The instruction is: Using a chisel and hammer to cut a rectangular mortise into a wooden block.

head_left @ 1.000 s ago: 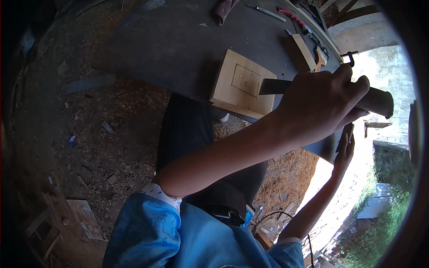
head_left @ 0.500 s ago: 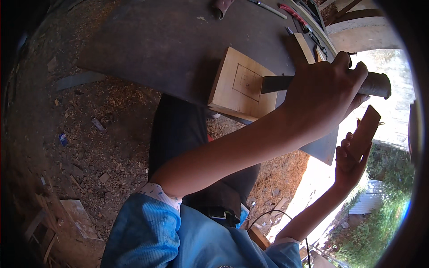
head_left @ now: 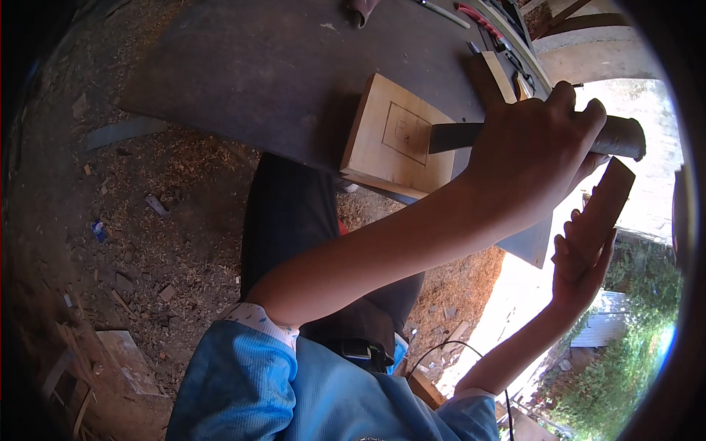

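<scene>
A pale wooden block (head_left: 368,143) with a pencilled rectangle on its face rests at the table's edge. My left hand (head_left: 526,151) is wrapped round a chisel, with its dark flat blade (head_left: 456,137) pointing left and its tip at the right side of the pencilled rectangle. The chisel's thick dark handle (head_left: 624,138) sticks out to the right of my fist. Lower right, my right hand (head_left: 577,268) grips a flat brown wooden bar (head_left: 607,198). The bar's upper end is just below the handle; whether they touch, I cannot tell.
The dark tabletop (head_left: 250,73) carries a pale wood piece (head_left: 498,77), a red-handled tool (head_left: 478,18) and several other tools at the far right. Shavings and wood scraps cover the ground (head_left: 176,228). A black cable (head_left: 463,342) loops near my right arm.
My right hand has raised the wooden bar slightly, bringing its upper end nearer the chisel's handle. My left hand and the chisel stay in nearly the same place.
</scene>
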Demonstrator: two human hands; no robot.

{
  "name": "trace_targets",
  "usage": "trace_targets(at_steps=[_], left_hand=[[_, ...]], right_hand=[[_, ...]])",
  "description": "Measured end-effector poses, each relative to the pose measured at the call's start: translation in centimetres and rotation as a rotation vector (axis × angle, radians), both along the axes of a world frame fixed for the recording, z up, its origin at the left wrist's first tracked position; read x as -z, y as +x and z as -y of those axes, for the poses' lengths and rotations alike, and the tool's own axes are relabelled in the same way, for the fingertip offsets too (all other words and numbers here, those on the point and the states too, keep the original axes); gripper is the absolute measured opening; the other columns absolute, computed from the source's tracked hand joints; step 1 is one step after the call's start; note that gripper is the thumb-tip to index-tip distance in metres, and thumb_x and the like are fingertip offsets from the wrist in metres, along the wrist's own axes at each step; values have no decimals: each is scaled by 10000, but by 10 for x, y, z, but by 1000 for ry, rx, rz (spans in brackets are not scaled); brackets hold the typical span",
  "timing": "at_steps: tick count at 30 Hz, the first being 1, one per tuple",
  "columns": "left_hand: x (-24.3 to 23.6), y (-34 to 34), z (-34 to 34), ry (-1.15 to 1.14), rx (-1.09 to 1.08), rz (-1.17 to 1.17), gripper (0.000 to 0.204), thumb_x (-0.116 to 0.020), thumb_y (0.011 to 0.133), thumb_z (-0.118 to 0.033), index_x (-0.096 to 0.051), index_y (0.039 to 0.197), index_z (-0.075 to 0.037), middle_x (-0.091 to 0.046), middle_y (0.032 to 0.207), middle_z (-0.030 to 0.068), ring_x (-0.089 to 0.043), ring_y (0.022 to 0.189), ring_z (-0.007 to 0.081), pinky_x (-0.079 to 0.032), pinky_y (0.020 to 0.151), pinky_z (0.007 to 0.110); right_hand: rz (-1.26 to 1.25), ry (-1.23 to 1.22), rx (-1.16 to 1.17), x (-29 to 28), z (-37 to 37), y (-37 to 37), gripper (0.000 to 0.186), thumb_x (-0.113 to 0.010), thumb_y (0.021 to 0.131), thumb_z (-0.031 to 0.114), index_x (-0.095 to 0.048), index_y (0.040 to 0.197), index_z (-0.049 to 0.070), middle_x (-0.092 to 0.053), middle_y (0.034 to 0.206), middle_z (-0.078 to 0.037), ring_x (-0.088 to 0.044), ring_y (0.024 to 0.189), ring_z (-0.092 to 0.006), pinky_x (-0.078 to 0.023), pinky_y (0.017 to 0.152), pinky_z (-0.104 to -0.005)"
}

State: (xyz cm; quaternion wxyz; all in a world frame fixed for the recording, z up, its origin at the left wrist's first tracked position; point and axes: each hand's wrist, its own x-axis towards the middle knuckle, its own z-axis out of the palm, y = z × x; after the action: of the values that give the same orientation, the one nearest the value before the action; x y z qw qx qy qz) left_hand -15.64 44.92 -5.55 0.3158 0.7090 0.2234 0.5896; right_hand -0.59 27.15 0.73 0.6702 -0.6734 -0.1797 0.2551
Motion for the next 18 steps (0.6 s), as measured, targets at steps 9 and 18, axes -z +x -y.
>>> trace_targets(at_steps=[9,18], left_hand=[[0,1,-1,0,-11,28,364,-742,883,-350,-642,1057,-46,-647,956,152,-723,708,278,-559,579,415],[-2,1,-2,-18,3,19,379,-734,888,-355,-657,1093,-45,-656,974,156,-725,712,277,-552,593,422]], right_hand=[[-21,54,-57,-3,0,4,635,-452,1046,517,-467,1394,-15,-636,1202,-153,-668,847,-222,-568,512,-263],[-18,37,-6,-3,-12,-10,624,-449,1052,495,-458,1406,-19,-632,1216,-161,-663,919,-233,-570,521,-271]])
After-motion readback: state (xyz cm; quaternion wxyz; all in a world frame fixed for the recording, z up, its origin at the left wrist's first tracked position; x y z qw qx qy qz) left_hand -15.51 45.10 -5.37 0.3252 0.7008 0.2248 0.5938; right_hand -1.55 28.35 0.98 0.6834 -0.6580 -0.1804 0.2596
